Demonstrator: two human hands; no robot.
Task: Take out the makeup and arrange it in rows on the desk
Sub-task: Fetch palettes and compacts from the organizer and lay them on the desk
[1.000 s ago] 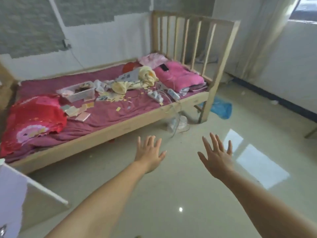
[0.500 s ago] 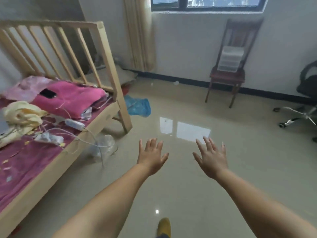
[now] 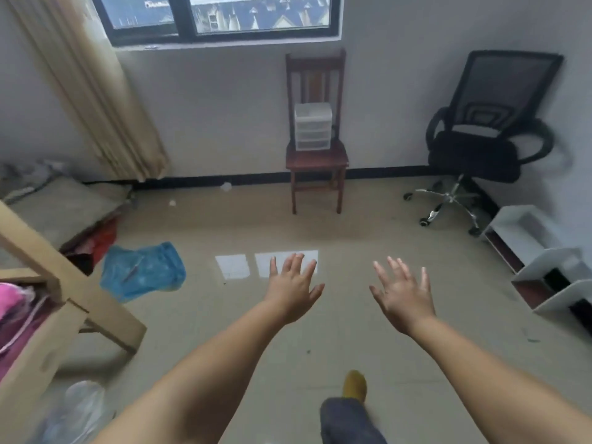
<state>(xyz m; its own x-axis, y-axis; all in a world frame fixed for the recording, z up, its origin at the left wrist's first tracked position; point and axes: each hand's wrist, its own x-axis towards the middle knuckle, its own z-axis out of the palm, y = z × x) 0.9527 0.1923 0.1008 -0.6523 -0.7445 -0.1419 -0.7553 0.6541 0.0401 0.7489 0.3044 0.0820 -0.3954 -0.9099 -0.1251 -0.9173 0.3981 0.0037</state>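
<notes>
Both hands, left hand [image 3: 292, 291] and right hand [image 3: 404, 296], were held out empty with fingers spread. No makeup could be seen; the drawer box [image 3: 313, 125] on the wooden chair [image 3: 315, 161], judged its likely holder, stood well ahead, slightly nearer the left.

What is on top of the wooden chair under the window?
A small translucent drawer unit sits on the wooden chair seat, against its backrest. Its drawers are shut, so their contents cannot be seen.

The floor [image 3: 320, 225] was shiny and beige, with window light reflected on it. A wooden chair [image 3: 315, 161] stood against the grey wall [image 3: 224, 107] under the window [image 3: 221, 17], a black office chair [image 3: 483, 136] to its right, a beige curtain [image 3: 93, 91] at left.
</notes>
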